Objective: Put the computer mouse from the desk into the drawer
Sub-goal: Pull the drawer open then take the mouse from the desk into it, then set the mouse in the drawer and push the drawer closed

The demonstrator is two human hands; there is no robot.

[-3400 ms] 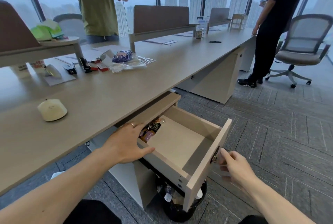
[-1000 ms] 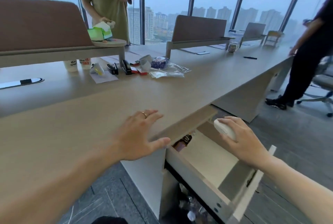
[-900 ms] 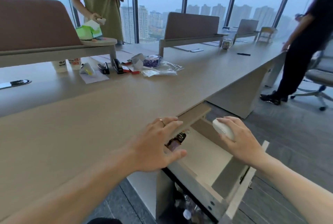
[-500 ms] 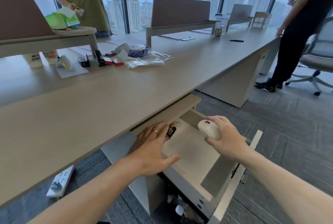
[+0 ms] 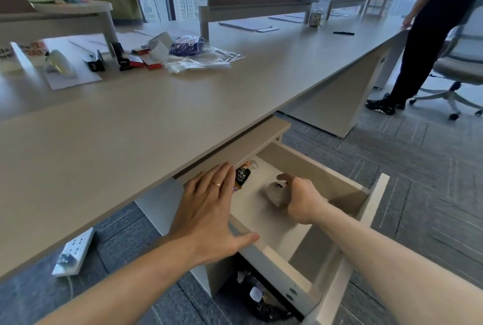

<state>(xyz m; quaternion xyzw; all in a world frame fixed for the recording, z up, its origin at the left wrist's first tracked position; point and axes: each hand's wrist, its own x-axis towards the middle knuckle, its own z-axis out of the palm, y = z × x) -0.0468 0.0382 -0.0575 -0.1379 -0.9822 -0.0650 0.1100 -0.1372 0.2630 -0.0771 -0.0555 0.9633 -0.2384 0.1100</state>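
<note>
The cream computer mouse (image 5: 275, 194) is down inside the pulled-out drawer (image 5: 371, 209), low over its pale floor. My right hand (image 5: 300, 200) curls around the mouse from the right, fingers still on it. My left hand (image 5: 209, 214) lies flat with spread fingers on the drawer's near-left side wall, just under the desk (image 5: 136, 131) edge. A small dark-labelled bottle (image 5: 243, 175) lies at the drawer's back left, beside my left fingertips.
A bin with a black liner (image 5: 261, 298) stands under the drawer. A white power strip (image 5: 74, 251) lies on the carpet at left. Staplers, boxes and plastic bags (image 5: 198, 59) clutter the desk's far side. One person stands behind the desk, another at right near an office chair (image 5: 460, 63).
My right hand has brought the mouse from above the desk edge down into the drawer. My left hand slid off the desktop onto the drawer's side.
</note>
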